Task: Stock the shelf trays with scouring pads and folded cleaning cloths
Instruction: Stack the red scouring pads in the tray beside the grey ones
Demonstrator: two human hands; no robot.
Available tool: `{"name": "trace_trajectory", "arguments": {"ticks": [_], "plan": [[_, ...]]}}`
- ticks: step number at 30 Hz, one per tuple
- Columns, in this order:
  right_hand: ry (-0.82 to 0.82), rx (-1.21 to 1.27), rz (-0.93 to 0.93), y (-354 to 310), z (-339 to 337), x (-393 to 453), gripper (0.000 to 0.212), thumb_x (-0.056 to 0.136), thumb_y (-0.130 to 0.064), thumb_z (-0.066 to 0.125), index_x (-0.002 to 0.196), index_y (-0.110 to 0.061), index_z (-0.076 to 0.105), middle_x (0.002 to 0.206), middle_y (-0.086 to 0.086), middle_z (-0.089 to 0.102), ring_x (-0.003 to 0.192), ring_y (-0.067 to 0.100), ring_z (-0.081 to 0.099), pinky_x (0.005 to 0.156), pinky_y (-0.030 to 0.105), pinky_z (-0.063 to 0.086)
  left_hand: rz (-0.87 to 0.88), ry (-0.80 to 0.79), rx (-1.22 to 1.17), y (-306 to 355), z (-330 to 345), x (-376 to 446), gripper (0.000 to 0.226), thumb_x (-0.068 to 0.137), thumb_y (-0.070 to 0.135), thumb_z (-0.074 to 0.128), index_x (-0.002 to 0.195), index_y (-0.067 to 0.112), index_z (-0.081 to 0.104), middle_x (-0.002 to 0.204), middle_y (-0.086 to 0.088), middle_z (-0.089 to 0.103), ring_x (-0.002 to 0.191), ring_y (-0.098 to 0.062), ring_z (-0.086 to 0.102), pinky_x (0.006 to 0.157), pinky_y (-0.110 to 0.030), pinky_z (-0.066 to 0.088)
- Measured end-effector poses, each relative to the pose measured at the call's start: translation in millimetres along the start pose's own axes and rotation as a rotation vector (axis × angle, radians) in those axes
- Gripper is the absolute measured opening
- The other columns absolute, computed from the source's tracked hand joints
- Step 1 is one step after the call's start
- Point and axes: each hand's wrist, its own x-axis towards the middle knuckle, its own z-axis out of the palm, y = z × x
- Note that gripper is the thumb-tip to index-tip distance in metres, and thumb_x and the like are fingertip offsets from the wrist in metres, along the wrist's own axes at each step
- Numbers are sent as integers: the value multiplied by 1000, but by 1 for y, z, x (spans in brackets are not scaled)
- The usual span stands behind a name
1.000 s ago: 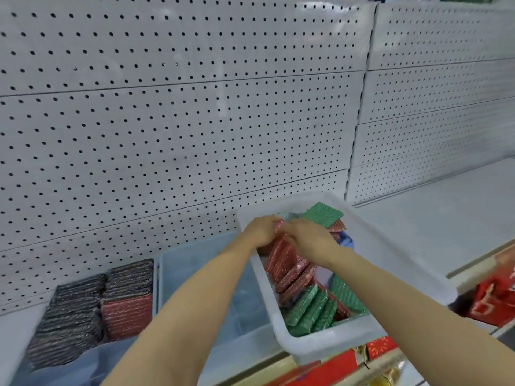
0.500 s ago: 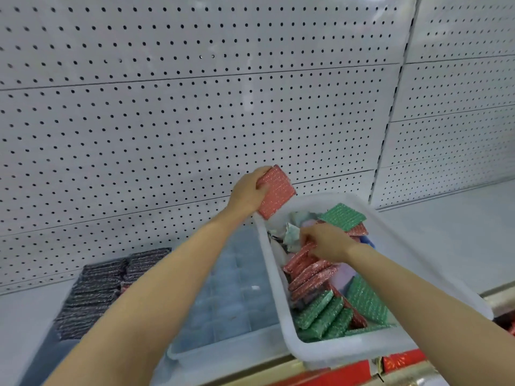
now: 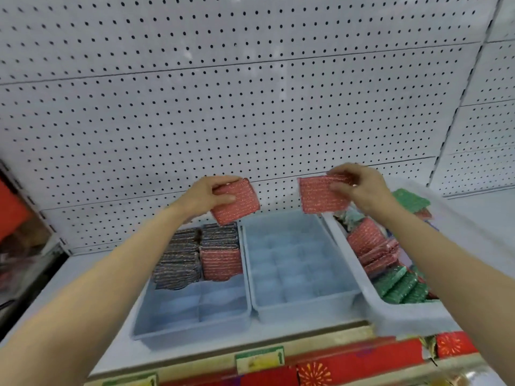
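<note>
Both hands are raised in front of the white pegboard wall, and each one holds a red scouring pad. The left hand grips its red pad with the thumb across the front, above the back of the left tray. The right hand pinches a second red pad by its upper right part — this pad hangs above the far edge of the middle tray.

The left tray already has dark grey pads standing in rows and a red stack just beside them; its front compartments show bare blue plastic. The middle tray shows only its dividers. On the right, a white bin holds more red pads and green pads, leaning against each other. All three containers sit on the white shelf.
</note>
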Motion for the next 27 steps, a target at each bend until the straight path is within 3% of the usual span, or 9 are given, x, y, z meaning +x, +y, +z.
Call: {"name": "trace_trajectory", "arguments": {"ticks": [2,5,9,14,17,20,23,25,27], "plan": [[-40,44,-23,-17,29,-5,28,79,-6,74,99,-24,68,95,-3,67,86,13,61,84,31,51,-4,-56,98,-16,-10,-14,50,89,11,69,135,27,57,121,6,60,99,-4,58,81,-15,48],[-91,78,-59,-34,67,-14,27,79,-6,74,98,-24,69,94,-2,68,84,12,61,80,31,52,-43,-150,182,-42,-14,-31,49,87,13,71,132,29,59,117,5,65,97,-7,62,88,-23,51],[-154,136,-46,-44,108,-29,26,81,-5,72,96,-27,70,97,-3,70,86,15,64,78,33,55,-41,-182,302,-82,4,-46,52,84,16,74,130,37,59,120,11,63,99,-5,61,85,-13,45],[-198,121,-39,-51,144,-46,29,78,-4,71,87,-32,67,92,1,70,85,24,65,75,39,56,98,-120,525,-118,48,-53,40,86,16,72,125,22,66,114,1,65,102,-18,59,92,-32,46],[-244,118,-19,-52,156,-55,29,80,-2,68,90,-28,64,93,5,68,86,25,64,75,39,56,95,-14,380,-128,59,-55,28,85,11,71,113,12,70,114,-1,65,103,-19,59,89,-30,45],[-293,73,-34,-54,164,-61,37,85,0,62,107,-30,66,98,7,62,80,16,59,69,23,53,58,52,248,-128,61,-55,31,84,9,73,115,11,69,117,-4,65,105,-20,60,90,-30,45],[-323,-101,-91,-52,174,-63,45,88,-1,58,123,-30,63,103,5,58,91,15,56,80,19,46,153,5,221,-124,52,-56,31,76,16,79,106,14,70,107,-3,69,96,-19,65,86,-33,51],[-319,-188,-121,-50,180,-64,45,89,-3,57,125,-30,62,100,3,55,91,16,54,85,27,44,161,-8,238,-133,35,-56,43,72,27,77,114,23,66,111,4,66,101,-14,62,90,-39,52],[-334,-236,-148,-51,190,-67,44,90,-6,57,126,-30,61,98,-1,51,91,15,52,87,28,43,131,-10,306,-149,17,-57,54,80,37,68,132,32,54,131,9,57,123,-12,51,104,-43,43]]}}
